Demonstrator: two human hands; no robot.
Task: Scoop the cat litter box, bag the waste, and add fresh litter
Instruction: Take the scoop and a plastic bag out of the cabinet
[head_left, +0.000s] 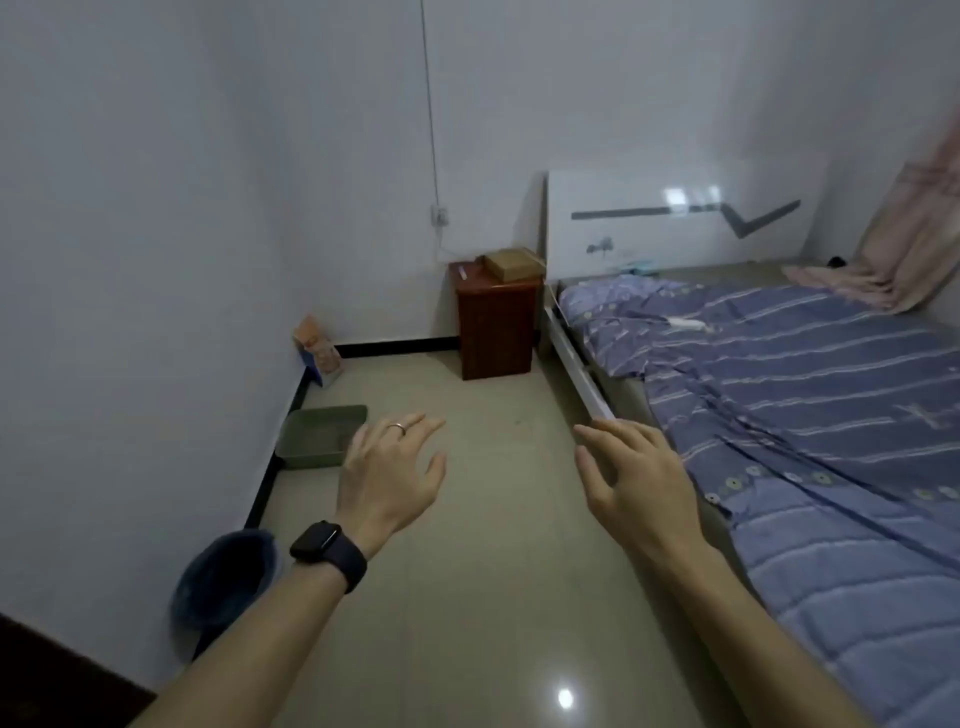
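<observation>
Two hands in view, both mine, both held out over the floor (493, 597) and holding nothing. My left hand (387, 470) is palm down with its fingers spread and relaxed; it wears one ring (397, 427), and one dark watch (327, 553) sits on the wrist. My right hand (631, 478) is also palm down, fingers loosely bent and apart, and grips nothing. There is one litter box (317, 434), a grey-green tray on the floor against the left wall, just left of and beyond my left hand; the hand covers its near right corner in view, and I cannot tell whether they touch. The tray's contents are not clear from here. One orange-and-blue bag (317, 351) stands in the far left corner, beyond the tray, leaning at the wall. One bin with a dark blue liner (223, 587) is at near left by the wall, beside my left forearm. One dark red nightstand (496, 327) is at the far wall, with one tan box (511, 265) on top. One bed (576, 374) runs along the right side, with one blue striped blanket (805, 415) on it and one white headboard (675, 218) at the far end. One pink curtain (914, 234) hangs at far right, its end lying on the bed. One wall socket (439, 214) is above the nightstand, with a cable running up from it.
</observation>
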